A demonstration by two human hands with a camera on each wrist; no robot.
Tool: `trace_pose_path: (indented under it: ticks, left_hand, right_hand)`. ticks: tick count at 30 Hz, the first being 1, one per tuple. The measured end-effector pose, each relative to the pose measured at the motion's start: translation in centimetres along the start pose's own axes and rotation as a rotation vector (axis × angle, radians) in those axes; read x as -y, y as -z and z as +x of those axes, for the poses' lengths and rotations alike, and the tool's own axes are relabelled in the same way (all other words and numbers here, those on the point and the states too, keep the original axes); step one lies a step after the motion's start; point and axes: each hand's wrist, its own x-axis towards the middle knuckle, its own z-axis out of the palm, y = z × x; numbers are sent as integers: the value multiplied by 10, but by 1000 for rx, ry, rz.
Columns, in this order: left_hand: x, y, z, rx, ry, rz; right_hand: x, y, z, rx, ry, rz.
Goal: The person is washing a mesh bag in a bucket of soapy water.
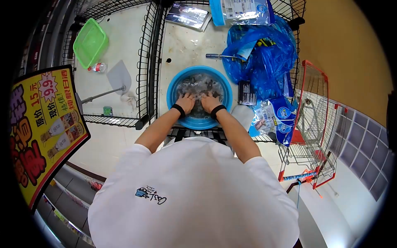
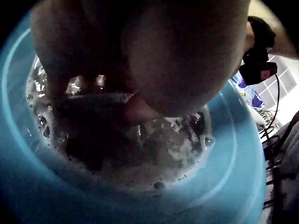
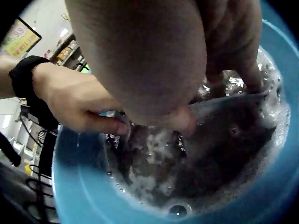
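A round blue basin (image 1: 227, 84) holds foamy water with dark cloth (image 2: 93, 133) in it. My left hand (image 1: 186, 103) and right hand (image 1: 210, 102) are side by side over the near half of the basin, fingertips in the water. In the left wrist view, the left fingers lie behind the cloth's upper edge with the thumb in front, gripping it. The right wrist view has the right hand holding the dark cloth (image 3: 224, 144) the same way, its fingertips partly hidden by foam and cloth.
Right of the basin lie a blue plastic bag (image 1: 264, 58), a dark box (image 1: 247, 92) and a blue-white packet (image 1: 273, 118). A screwdriver-like tool (image 1: 214, 56) lies beyond it. Wire rack sides (image 1: 144, 62) flank the surface; a green basket (image 1: 90, 43) is far left.
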Motion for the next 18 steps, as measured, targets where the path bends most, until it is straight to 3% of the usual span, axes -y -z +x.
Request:
trace_pose_path:
  ticks: [4,6,9,12,15,18]
  left_hand:
    - [5,-9,-23,-115,-80,98]
    - [10,-18,-28,-156,-84,73]
    - [14,-24,-27,-78,-80,52]
    - [12,-20,-21,-147,-70,22]
    - [5,-13,-15,26,17,87]
    - [7,-12,-22,-114,-40,177]
  right_hand:
    - [6,-12,-21,-77,31,-24]
    - [6,-25,-26,-170,91,-232]
    - [-2,-36,-22,-111,91,-172]
    - [-6,-41,-11,-105,55,-165]
    - [-5,-38,-9,-80,34,-202]
    - [-6,-29,-14,-88,41,-144]
